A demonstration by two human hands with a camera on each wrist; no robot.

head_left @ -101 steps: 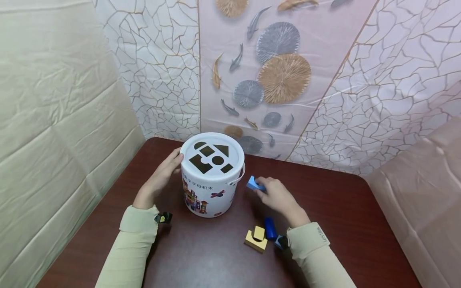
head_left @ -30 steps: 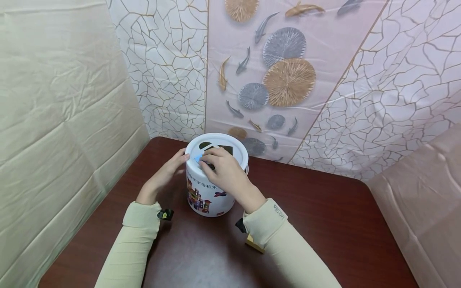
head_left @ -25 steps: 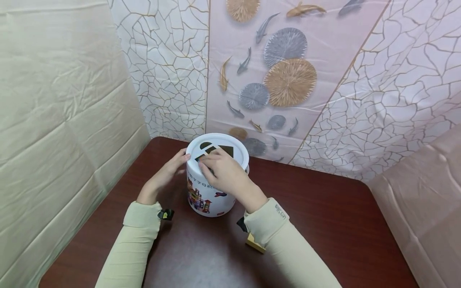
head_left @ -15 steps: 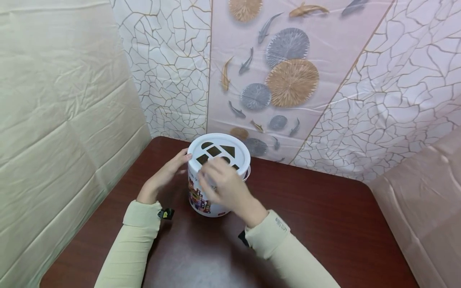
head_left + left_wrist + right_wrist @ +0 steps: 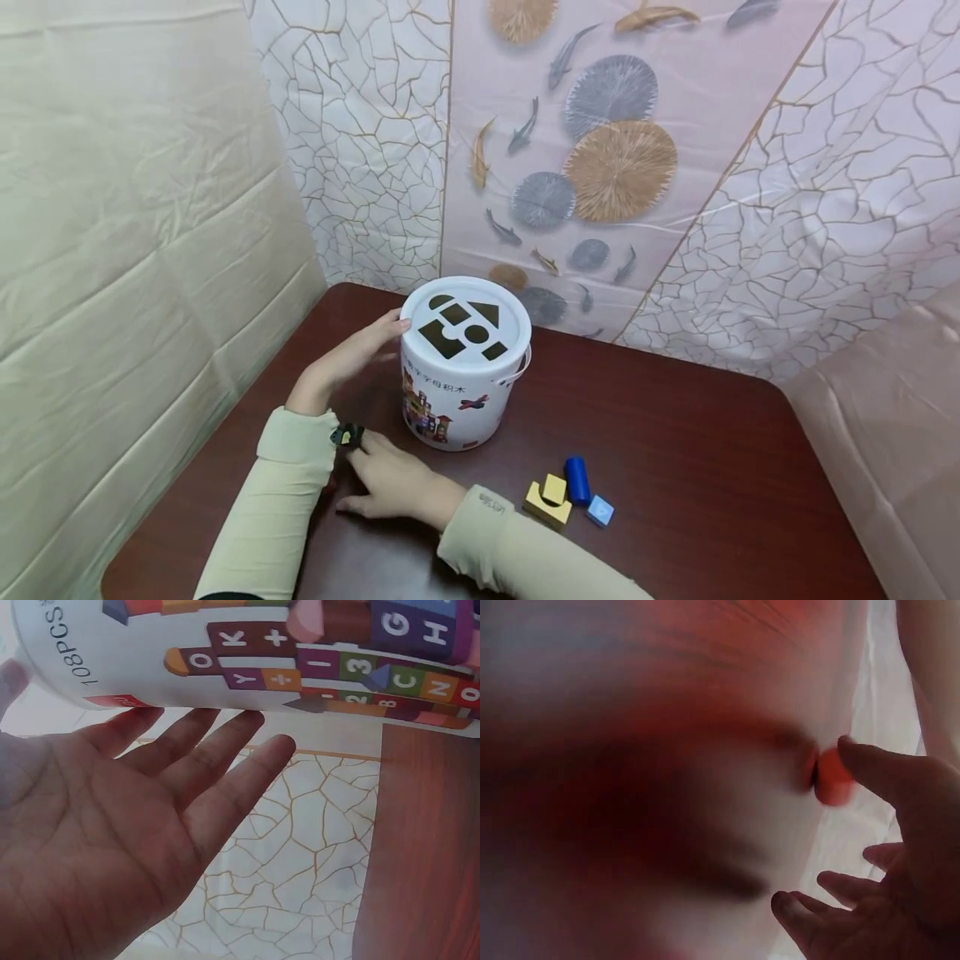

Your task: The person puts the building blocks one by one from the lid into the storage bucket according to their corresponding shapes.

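Note:
A white bucket (image 5: 457, 392) stands on the table, its lid (image 5: 487, 304) pierced with shaped holes. My left hand (image 5: 352, 358) rests against the bucket's left side, fingertips at the lid's rim. In the left wrist view the fingers (image 5: 232, 776) of that hand are extended along the printed wall. My right hand (image 5: 393, 479) is low over the table beside the left wrist, with thumb and fingers spread. In the right wrist view an orange-red block (image 5: 834, 778) lies just beyond the thumb tip; in the head view the left forearm mostly hides that spot.
Right of the bucket lie a yellow arch block (image 5: 547, 510), a small yellow block (image 5: 554, 489), a dark blue cylinder (image 5: 577, 481) and a light blue block (image 5: 600, 511). The right forearm (image 5: 540, 554) crosses the table in front. A patterned cloth (image 5: 555, 250) hangs behind the table (image 5: 675, 417).
The light blue arch block was carried from the right to the lid and went out of sight there. The right hand then swung left and down to beside the left wrist. The left hand stayed at the bucket.

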